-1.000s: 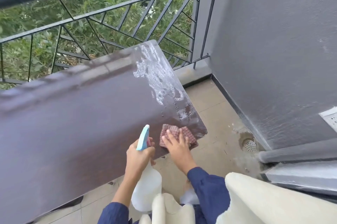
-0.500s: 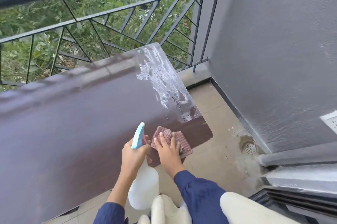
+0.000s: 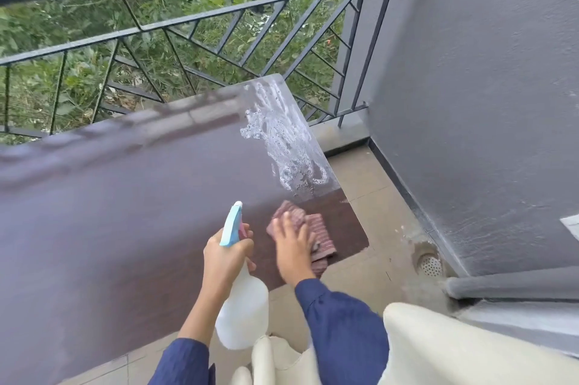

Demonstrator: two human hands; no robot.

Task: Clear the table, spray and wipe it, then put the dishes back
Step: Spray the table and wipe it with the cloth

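Balcony tiles (image 3: 376, 190) are seen under a dark brown table (image 3: 109, 228) set along a black railing (image 3: 188, 24). Near the table's 5 o'clock corner, a checked cloth (image 3: 319, 234) is pressed down by the right hand (image 3: 293, 246), its fingers straight and spread. At 9 o'clock of that hand, a spray bottle (image 3: 242, 315) is gripped at the neck by the left hand (image 3: 227, 254), fingers curled round it, its blue nozzle aimed toward 12 o'clock. White foam (image 3: 282, 140) is spread on the tabletop at 12 o'clock of the cloth. A floor drain (image 3: 430, 264) is set at 3 o'clock, beside the grey wall (image 3: 470, 102).
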